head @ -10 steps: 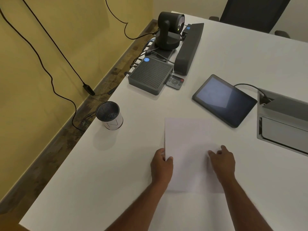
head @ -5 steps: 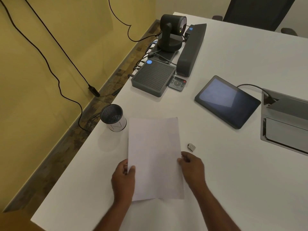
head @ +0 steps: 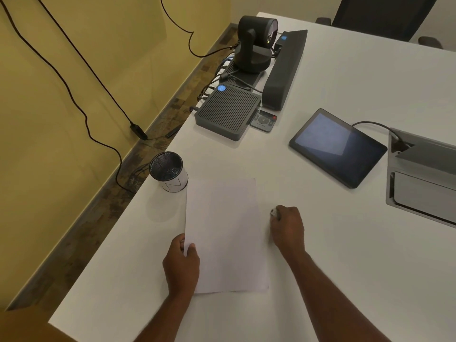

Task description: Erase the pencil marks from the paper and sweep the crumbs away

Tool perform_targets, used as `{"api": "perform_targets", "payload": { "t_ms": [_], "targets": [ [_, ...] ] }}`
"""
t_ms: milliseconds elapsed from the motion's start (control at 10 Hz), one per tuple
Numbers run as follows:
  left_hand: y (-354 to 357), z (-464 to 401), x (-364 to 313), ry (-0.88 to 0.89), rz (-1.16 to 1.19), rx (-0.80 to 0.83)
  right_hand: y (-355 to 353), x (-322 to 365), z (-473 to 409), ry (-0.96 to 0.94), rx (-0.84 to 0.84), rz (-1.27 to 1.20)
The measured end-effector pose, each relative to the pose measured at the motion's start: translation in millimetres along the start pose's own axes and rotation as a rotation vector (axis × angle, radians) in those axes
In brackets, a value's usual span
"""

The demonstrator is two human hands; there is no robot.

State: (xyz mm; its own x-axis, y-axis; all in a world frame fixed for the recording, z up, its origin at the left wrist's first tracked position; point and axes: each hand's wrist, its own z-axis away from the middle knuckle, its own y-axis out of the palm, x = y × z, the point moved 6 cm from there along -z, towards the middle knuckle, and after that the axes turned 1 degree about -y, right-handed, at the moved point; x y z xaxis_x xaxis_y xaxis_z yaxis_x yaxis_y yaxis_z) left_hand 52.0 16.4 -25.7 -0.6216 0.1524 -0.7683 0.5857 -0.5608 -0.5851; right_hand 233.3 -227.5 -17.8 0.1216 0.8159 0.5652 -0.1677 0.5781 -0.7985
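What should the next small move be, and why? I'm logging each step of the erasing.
Probably lift the eraser and carry it over the paper. The right hand is curled round it on the table, just off the sheet's right edge, while the left hand pinches the left edge.

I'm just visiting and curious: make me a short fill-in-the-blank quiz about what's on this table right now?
1. The left hand pinches the ____ edge of the paper.
2. The right hand curls round a small ____ beside the paper.
3. The mesh cup stands at the paper's far-____ corner.

Missing words: left; eraser; left
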Motion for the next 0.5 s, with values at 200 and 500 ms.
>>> {"api": "perform_targets", "payload": {
  "t_ms": [200,500],
  "targets": [
    [5.7,5.1,1.1,-0.024,0.004,-0.024,12.8,14.5,11.4,0.042,0.013,-0.065],
    [-4.6,15.7,-24.0,0.044,-0.268,0.036,-63.6,34.6,36.6,0.070,-0.070,-0.305]
  ]
}}
